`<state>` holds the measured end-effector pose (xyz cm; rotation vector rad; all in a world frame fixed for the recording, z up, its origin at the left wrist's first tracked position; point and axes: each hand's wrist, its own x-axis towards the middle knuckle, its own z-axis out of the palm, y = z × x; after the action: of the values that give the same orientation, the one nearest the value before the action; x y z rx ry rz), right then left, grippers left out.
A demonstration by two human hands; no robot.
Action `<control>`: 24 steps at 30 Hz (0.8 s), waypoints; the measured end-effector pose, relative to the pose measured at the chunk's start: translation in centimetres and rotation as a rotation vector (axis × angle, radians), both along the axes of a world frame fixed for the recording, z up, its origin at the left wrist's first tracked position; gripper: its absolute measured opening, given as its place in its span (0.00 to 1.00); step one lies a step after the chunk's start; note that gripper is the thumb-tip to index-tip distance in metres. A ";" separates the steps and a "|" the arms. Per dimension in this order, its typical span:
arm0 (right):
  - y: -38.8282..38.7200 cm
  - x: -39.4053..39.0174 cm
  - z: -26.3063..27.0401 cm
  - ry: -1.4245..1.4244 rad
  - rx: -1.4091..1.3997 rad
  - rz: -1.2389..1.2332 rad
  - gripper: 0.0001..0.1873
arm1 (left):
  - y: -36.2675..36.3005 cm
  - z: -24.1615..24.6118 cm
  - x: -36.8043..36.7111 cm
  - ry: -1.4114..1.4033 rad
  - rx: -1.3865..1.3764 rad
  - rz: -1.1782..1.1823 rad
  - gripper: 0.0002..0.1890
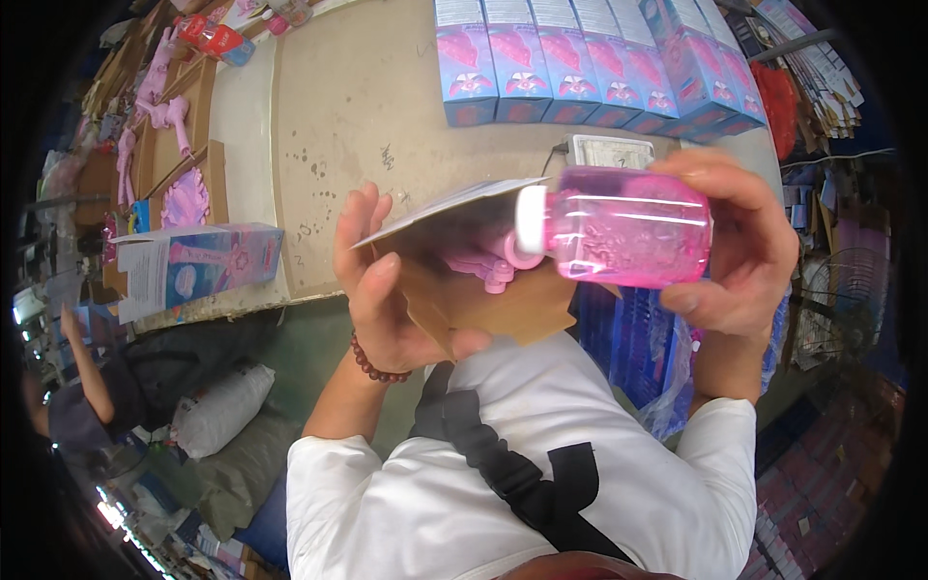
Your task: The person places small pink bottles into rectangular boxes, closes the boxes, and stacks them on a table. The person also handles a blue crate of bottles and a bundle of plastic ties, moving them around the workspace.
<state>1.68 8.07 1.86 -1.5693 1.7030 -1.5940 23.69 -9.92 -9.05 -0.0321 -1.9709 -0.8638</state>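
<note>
My left hand (pixel 384 304) holds an open cardboard box (pixel 500 312) close to my body, its flaps spread and its mouth facing me. Inside the box sit pink plastic parts (pixel 499 274); the deeper interior is dark. In my right hand (pixel 747 239) is a clear pink plastic bottle (pixel 631 228) with a white cap (pixel 532 220). The bottle lies on its side, cap pointing left, at the right of the box's mouth. The cap overlaps a pink ring-shaped part (pixel 520 254) in view; whether they touch I cannot tell.
Printed blue-and-pink boxes (pixel 573 80) stand in a row at the table's (pixel 341 109) back right. Another printed box (pixel 217 262) lies at left, near pink toy parts (pixel 174 119) in cardboard trays. Blue plastic crates (pixel 631 341) are below right. A person (pixel 87 391) is at far left.
</note>
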 end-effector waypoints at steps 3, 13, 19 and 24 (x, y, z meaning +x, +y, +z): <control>-2.4 0.2 2.2 0.234 0.078 0.076 0.34 | -0.2 0.0 -0.3 -0.007 0.039 0.022 0.52; -7.2 0.9 2.2 0.549 0.129 0.174 0.38 | -0.6 0.1 -1.3 -0.007 0.116 0.063 0.49; -3.9 0.3 -0.3 0.208 0.201 0.173 0.29 | -1.2 0.8 -0.4 -0.074 0.048 0.106 0.38; -2.5 1.7 -5.0 0.189 0.211 -0.052 0.19 | -0.8 0.8 -1.1 -0.003 0.077 0.066 0.34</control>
<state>3.40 5.60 -3.10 -1.6228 1.9535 -1.2734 22.62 -10.73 -8.25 0.0784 -1.9294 -0.8959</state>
